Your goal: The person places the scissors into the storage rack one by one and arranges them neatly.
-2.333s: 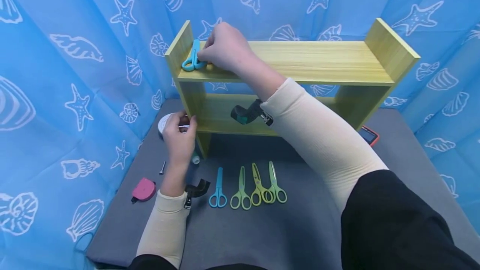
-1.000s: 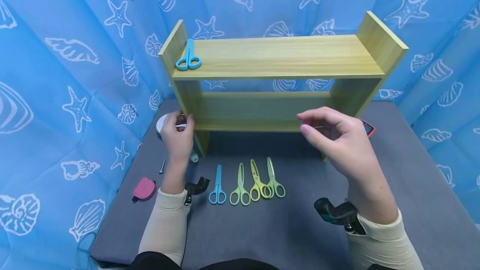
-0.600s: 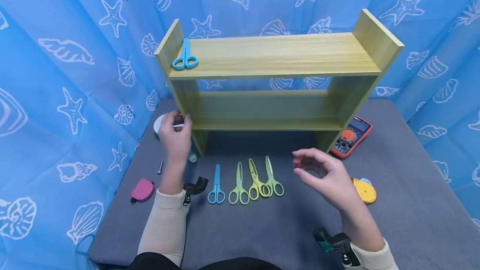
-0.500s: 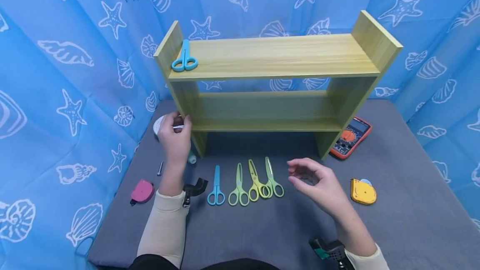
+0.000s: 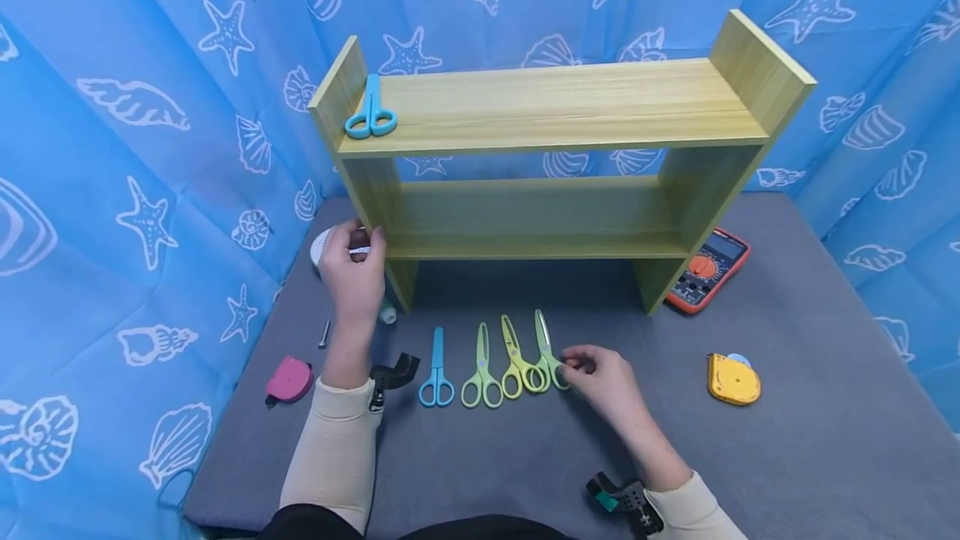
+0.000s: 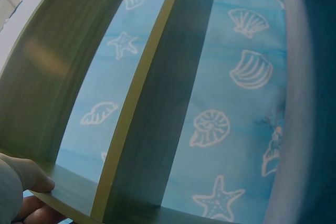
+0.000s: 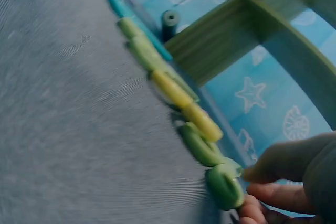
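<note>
My left hand (image 5: 356, 272) grips the left side panel of a yellow-green wooden shelf (image 5: 540, 247); in the left wrist view its thumb (image 6: 37, 177) lies against the panel. At the right end of a row on the table, my right hand (image 5: 602, 380) pinches the handle of green scissors (image 5: 545, 348). The right wrist view has thumb and fingers at that green handle (image 7: 224, 187). Yellow scissors (image 5: 512, 361) overlap its other handle loop. Farther left lie another green pair of scissors (image 5: 482, 369) and blue scissors (image 5: 437, 369). Light-blue scissors (image 5: 371, 111) lie on the top shelf's left end.
A pink tape measure (image 5: 290, 380) and a screw (image 5: 325, 334) lie left on the grey table. A white round object (image 5: 318, 247) is partly behind my left hand. A multimeter (image 5: 707, 269) and a yellow tape measure (image 5: 733, 379) lie right. Blue curtain hangs behind.
My right hand left the light-blue scissors on the top shelf, came down to the table and moved left onto the rightmost green scissors' handle. My left hand stays on the shelf's side panel.
</note>
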Action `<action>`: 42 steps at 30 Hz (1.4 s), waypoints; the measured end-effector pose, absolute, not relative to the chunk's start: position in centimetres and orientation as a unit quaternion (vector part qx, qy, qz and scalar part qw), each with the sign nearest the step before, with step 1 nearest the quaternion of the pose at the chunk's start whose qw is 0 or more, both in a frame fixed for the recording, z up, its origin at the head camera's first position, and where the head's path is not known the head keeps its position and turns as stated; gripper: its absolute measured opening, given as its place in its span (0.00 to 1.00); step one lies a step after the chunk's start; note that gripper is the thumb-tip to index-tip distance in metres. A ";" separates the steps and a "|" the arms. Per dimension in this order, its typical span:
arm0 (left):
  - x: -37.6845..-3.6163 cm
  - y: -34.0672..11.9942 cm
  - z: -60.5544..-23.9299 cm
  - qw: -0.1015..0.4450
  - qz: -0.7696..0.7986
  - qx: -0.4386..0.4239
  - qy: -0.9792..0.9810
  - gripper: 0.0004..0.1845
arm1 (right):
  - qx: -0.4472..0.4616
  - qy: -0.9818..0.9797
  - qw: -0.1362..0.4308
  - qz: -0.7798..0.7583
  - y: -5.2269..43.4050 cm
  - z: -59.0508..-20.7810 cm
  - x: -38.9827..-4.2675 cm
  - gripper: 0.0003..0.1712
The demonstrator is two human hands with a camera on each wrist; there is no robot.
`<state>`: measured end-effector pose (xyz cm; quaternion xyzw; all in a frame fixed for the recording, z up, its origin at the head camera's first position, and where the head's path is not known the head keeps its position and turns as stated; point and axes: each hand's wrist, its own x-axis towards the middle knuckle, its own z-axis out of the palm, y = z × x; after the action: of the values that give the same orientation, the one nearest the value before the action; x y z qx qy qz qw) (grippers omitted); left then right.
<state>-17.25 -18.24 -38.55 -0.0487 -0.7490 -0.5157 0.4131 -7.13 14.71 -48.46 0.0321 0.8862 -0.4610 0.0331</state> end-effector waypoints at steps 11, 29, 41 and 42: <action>-16.9 -18.4 -38.8 0.410 -0.519 -0.036 -0.749 0.09 | -0.021 0.933 -0.080 -0.349 13.8 -49.5 -7.1 0.04; -14.5 -16.6 -35.4 0.421 -0.505 -0.038 -0.753 0.08 | 0.054 0.919 -0.015 -0.389 18.1 -38.5 -4.1 0.09; -17.2 -18.3 -38.4 0.411 -0.507 -0.045 -0.757 0.08 | 0.033 0.907 -0.072 -0.413 20.8 -31.1 -1.8 0.11; -17.2 -18.3 -38.3 0.412 -0.505 -0.044 -0.757 0.08 | 0.031 0.905 -0.081 -0.416 20.9 -30.6 -1.7 0.10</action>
<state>-17.16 -18.27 -38.32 -0.0443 -0.7571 -0.5052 0.4118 -1.75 20.93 -30.60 0.0306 0.9052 -0.4161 -0.0811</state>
